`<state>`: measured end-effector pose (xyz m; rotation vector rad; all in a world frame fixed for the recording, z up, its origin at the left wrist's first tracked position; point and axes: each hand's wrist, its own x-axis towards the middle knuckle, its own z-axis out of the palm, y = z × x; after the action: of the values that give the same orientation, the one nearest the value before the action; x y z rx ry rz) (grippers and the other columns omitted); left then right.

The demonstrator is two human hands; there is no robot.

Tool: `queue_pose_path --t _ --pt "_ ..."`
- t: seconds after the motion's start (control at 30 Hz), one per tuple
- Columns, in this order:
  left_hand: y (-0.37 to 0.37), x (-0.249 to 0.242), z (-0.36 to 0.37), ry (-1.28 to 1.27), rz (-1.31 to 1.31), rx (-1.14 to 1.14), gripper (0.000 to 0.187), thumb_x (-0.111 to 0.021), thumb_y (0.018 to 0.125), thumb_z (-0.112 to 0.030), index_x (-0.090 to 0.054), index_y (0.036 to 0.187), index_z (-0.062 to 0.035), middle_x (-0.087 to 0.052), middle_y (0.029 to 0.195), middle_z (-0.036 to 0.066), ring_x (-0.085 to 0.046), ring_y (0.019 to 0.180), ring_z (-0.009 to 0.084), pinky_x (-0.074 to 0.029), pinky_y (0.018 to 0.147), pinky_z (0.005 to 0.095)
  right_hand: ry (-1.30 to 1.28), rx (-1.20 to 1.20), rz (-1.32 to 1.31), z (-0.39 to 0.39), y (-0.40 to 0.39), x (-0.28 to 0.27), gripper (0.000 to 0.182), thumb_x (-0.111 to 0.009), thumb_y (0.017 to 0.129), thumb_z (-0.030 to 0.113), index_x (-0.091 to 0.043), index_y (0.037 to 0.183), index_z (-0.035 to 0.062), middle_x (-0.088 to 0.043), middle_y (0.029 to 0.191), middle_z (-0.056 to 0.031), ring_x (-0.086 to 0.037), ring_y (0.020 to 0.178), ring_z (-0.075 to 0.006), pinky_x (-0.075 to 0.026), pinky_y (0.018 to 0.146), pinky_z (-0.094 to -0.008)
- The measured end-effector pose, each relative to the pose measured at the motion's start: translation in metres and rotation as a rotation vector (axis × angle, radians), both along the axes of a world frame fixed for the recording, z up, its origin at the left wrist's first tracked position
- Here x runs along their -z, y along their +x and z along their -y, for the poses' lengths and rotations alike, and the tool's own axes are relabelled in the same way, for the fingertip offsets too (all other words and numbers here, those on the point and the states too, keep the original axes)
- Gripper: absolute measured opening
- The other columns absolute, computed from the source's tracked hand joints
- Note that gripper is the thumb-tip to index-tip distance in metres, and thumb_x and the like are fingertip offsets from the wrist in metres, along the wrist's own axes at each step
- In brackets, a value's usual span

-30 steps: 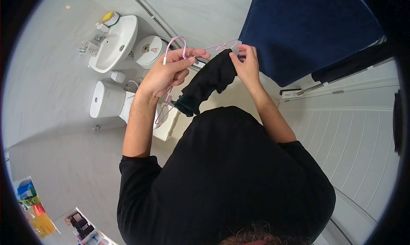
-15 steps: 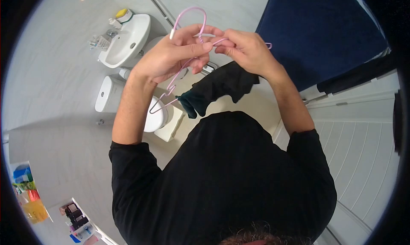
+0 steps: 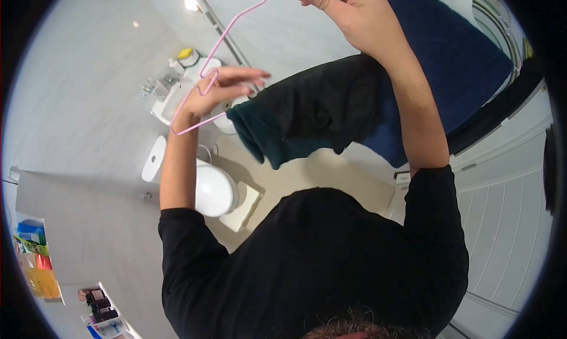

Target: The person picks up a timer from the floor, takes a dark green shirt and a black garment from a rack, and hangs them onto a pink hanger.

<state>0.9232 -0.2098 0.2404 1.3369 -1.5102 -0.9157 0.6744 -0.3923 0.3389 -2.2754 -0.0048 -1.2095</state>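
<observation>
A pink wire clothes hanger (image 3: 227,33) is raised at the top of the view, its hook cut off by the frame edge. My right hand (image 3: 354,11) pinches its wire near the neck between thumb and fingers. Dark cloth, black with a dark green end (image 3: 257,126), hangs over the hanger's lower bar; its kind is unclear. My left hand (image 3: 221,91) is behind the hanger's notched left end, fingers stretched out toward the cloth and thumb apart. The wire crosses in front of that wrist.
A navy towel (image 3: 437,61) hangs at the right, near a dark cloth on a rail (image 3: 496,111). To the left are a sink (image 3: 168,106) with toiletries and a toilet (image 3: 215,191) beside a white step stool (image 3: 242,209). Shelves of packets (image 3: 38,262) stand lower left.
The hanger and cloth have risen and come closer to the camera. My left hand has let go of the neck and moved down to the hanger's left end; my right hand has moved up.
</observation>
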Motion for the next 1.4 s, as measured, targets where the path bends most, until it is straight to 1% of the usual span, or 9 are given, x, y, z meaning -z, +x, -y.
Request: queue_pose_path --t 0.27,0.53,0.7,0.8,0.87,1.0,1.13,1.3,1.4 --pt "-0.017 -0.017 0.007 -0.017 -0.107 0.042 0.037 -0.080 0.086 -0.011 -0.072 0.120 -0.0002 -0.074 0.111 0.006 -0.068 0.100 0.0149 -0.053 0.095 0.0280 0.123 0.093 0.006 -0.001 0.016 -0.028 0.024 -0.065 0.099 0.019 -0.074 0.100 -0.0034 -0.074 0.085 -0.0094 -0.065 0.078 -0.0145 -0.051 0.072 -0.0287" --pt "-0.019 -0.037 0.002 -0.306 0.140 0.060 0.043 -0.057 0.073 0.011 -0.073 0.111 -0.0026 -0.067 0.119 0.008 -0.062 0.109 0.0183 -0.054 0.088 0.0289 -0.067 -0.096 0.116 -0.002 0.015 -0.004 0.023 -0.066 0.099 0.022 -0.076 0.098 0.0009 -0.074 0.085 -0.0109 -0.069 0.080 -0.0177 -0.053 0.072 -0.0301" --pt "-0.024 0.002 -0.012 0.213 -0.166 0.238 0.068 -0.057 0.070 0.000 -0.057 0.138 0.0028 -0.062 0.135 0.013 -0.059 0.125 0.0241 -0.047 0.105 0.0333 -0.237 -0.110 0.205 -0.004 0.002 0.009 0.019 -0.069 0.097 0.020 -0.076 0.095 0.0021 -0.074 0.084 -0.0096 -0.070 0.077 -0.0195 -0.052 0.069 -0.0277" --pt "-0.025 0.057 0.007 0.590 -0.487 0.072 0.053 -0.059 0.101 -0.036 -0.057 0.137 0.0023 -0.067 0.129 0.013 -0.067 0.114 0.0205 -0.054 0.095 0.0312 -0.254 -0.192 0.151 -0.007 -0.005 0.021 0.014 -0.069 0.096 0.012 -0.070 0.091 -0.0006 -0.071 0.084 -0.0064 -0.065 0.076 -0.0161 -0.050 0.072 -0.0260" --pt "-0.045 0.082 0.011 0.685 -0.442 0.013 0.067 -0.051 0.103 -0.058 -0.058 0.137 -0.0002 -0.069 0.126 0.012 -0.068 0.112 0.0188 -0.056 0.091 0.0300 -0.277 -0.245 0.142 -0.008 -0.011 0.028 0.014 -0.069 0.096 0.013 -0.073 0.087 0.0025 -0.069 0.081 -0.0063 -0.063 0.067 -0.0178 -0.048 0.063 -0.0292" --pt "-0.081 0.077 0.015 0.521 -0.348 0.095 0.047 -0.065 0.098 -0.053 -0.069 0.109 -0.0072 -0.067 0.091 -0.004 -0.055 0.074 0.0015 -0.038 0.059 0.0195 -0.102 -0.435 0.162 0.007 -0.023 0.066 0.017 -0.071 0.094 0.015 -0.071 0.083 0.0020 -0.063 0.076 -0.0047 -0.056 0.064 -0.0150 -0.042 0.058 -0.0296" --pt "-0.105 0.078 0.019 0.456 -0.647 0.051 0.037 -0.067 0.100 -0.037 -0.067 0.111 -0.0018 -0.070 0.094 -0.002 -0.067 0.086 0.0049 -0.053 0.074 0.0196 0.197 -0.435 0.206 0.023 -0.040 0.107 0.036 -0.077 0.088 0.036 -0.070 0.078 0.0017 -0.056 0.071 -0.0035 -0.049 0.067 -0.0134 -0.035 0.058 -0.0267" --pt "-0.117 0.073 0.017 0.533 -0.811 -0.138 0.030 -0.061 0.103 -0.026 -0.060 0.112 0.0028 -0.070 0.093 0.007 -0.071 0.081 0.0115 -0.058 0.066 0.0230 0.160 -0.482 0.256 0.030 -0.055 0.126 0.038 -0.077 0.090 0.036 -0.066 0.078 0.0019 -0.053 0.071 -0.0024 -0.042 0.065 -0.0132 -0.028 0.056 -0.0285" --pt "-0.116 0.061 0.015 0.409 -0.819 -0.067 0.028 -0.059 0.104 -0.024 -0.056 0.110 0.0026 -0.064 0.083 0.004 -0.050 0.047 0.0040 -0.037 0.037 0.0171 0.171 -0.464 0.224 0.029 -0.061 0.127 0.039 -0.079 0.087 0.038 -0.066 0.077 0.0025 -0.052 0.070 -0.0020 -0.042 0.063 -0.0125 -0.027 0.055 -0.0282"
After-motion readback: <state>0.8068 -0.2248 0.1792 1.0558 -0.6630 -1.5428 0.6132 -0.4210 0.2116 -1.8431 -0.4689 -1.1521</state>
